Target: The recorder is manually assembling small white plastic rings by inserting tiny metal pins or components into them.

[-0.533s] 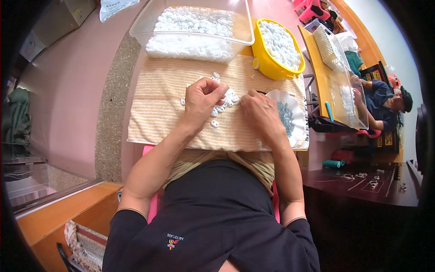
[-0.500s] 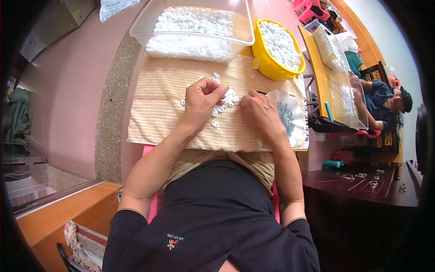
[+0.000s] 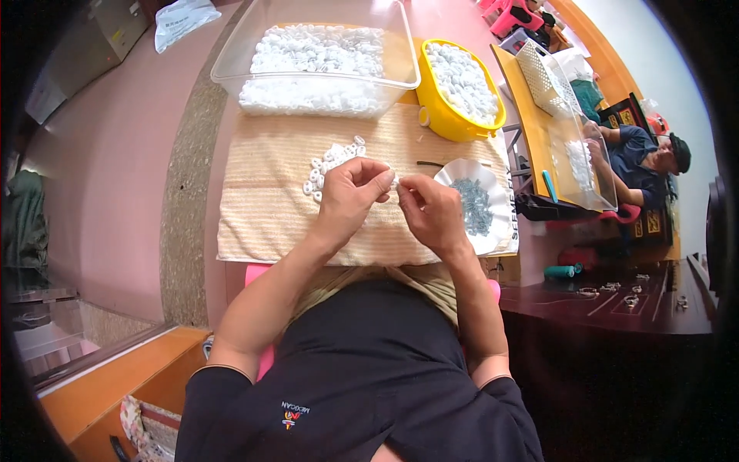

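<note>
My left hand (image 3: 350, 194) and my right hand (image 3: 431, 209) meet over a beige striped cloth (image 3: 269, 200), fingertips pinched together on a small white plastic part (image 3: 394, 182). A loose pile of small white parts (image 3: 331, 163) lies on the cloth just left of my left hand. A white paper dish (image 3: 496, 219) holding small grey metal pieces (image 3: 469, 204) sits right beside my right hand.
A clear plastic tub (image 3: 231, 65) full of white parts stands at the back. A yellow bowl (image 3: 435, 115) of white parts is to its right. Farther right another person (image 3: 647, 158) sits at a table with a clear box and a white basket (image 3: 543, 73).
Both hands have lifted off the pile and drawn toward me, and now pinch one white part between them.
</note>
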### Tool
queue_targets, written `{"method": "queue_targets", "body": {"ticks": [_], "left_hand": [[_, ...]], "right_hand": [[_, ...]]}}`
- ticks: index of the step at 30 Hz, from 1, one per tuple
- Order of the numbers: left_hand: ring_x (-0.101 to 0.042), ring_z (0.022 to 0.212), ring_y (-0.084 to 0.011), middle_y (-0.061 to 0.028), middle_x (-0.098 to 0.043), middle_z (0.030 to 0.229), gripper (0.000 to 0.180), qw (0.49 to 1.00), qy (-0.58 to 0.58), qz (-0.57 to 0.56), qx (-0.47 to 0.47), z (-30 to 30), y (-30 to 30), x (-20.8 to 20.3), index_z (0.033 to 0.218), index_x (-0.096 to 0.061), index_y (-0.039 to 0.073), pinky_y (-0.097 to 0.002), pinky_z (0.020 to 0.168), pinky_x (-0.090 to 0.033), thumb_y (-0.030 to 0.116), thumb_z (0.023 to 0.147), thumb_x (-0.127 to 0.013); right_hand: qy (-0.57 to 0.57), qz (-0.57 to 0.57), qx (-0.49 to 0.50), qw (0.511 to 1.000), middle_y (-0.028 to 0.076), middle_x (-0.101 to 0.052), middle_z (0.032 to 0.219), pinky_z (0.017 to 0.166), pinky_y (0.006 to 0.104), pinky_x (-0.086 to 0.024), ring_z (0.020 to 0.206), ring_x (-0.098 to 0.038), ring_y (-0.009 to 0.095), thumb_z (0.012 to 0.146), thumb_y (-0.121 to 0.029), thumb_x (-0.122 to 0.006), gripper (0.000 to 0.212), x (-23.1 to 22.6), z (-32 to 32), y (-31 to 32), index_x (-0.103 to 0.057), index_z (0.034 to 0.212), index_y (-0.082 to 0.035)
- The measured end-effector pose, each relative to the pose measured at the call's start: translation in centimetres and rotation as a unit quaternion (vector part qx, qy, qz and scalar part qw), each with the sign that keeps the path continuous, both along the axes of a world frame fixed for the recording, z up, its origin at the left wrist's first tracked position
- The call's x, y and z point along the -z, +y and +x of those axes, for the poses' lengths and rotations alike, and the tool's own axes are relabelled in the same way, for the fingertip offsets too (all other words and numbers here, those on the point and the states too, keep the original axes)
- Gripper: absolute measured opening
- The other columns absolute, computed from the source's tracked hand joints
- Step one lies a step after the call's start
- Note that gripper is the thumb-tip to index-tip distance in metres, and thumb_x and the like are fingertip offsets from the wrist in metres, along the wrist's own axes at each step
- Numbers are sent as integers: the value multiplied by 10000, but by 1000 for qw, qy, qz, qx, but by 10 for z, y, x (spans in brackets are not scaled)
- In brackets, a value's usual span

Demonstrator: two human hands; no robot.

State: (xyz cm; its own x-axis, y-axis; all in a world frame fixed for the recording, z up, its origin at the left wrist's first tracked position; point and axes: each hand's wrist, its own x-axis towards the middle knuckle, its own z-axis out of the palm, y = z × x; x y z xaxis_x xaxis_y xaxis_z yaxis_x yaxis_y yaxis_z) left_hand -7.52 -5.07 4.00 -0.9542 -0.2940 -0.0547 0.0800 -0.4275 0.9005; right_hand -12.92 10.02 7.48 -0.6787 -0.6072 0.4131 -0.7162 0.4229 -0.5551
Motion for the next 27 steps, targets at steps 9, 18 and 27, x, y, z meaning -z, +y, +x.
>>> {"method": "queue_targets", "body": {"ticks": [9,18,27], "left_hand": [[-646,788,-113,-56,-677,873,154,992,9,101,72,3,-2,-4,977,-648,-3,-258,747,-553,118,886,-677],[-661,814,-131,-56,-680,908,136,970,-47,208,121,6,-6,-5,985,-643,30,-267,770,-562,98,873,-681],[-666,798,-138,-89,-676,888,187,983,-14,142,117,6,1,-6,1026,-633,-27,-278,758,-574,89,883,-665]], "right_hand": [[-95,-156,-23,983,119,-668,818,620,256,-536,701,-661,155,794,39,-701,117,8,5,-6,-651,899,24],[-64,-195,-51,977,121,-662,883,650,253,-556,756,-667,150,774,43,-727,145,15,4,1,-658,901,32],[-117,-193,-41,973,113,-665,898,658,240,-541,751,-661,135,818,16,-701,125,17,9,9,-661,935,36]]}}
